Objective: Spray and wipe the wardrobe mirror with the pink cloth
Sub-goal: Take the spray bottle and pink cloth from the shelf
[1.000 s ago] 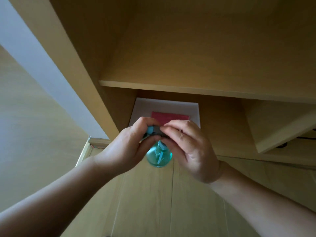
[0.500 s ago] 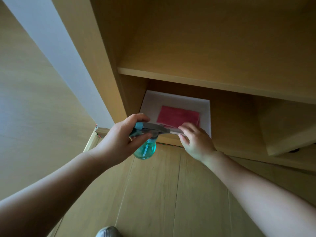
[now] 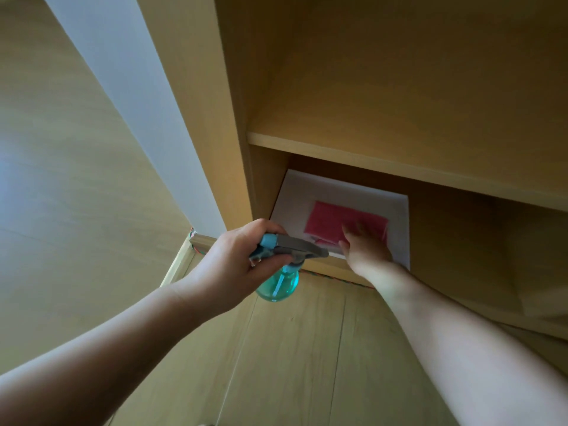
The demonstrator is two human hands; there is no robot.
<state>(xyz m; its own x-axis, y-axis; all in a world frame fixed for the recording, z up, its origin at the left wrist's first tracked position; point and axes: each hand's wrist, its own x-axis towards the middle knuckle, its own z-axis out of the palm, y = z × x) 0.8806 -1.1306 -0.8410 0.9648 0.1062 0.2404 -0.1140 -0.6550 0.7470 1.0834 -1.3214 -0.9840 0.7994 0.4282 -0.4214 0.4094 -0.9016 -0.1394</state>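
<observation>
Head: pink cloth (image 3: 330,218) under right fingers (image 3: 359,231)

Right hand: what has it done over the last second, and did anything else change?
The right hand let go of the spray bottle at its head and reached forward into the low shelf compartment. It now lies on the pink cloth, not visibly gripping it. The left hand alone holds the bottle, its grip on the trigger head unchanged. The cloth stays on the white sheet.
</observation>
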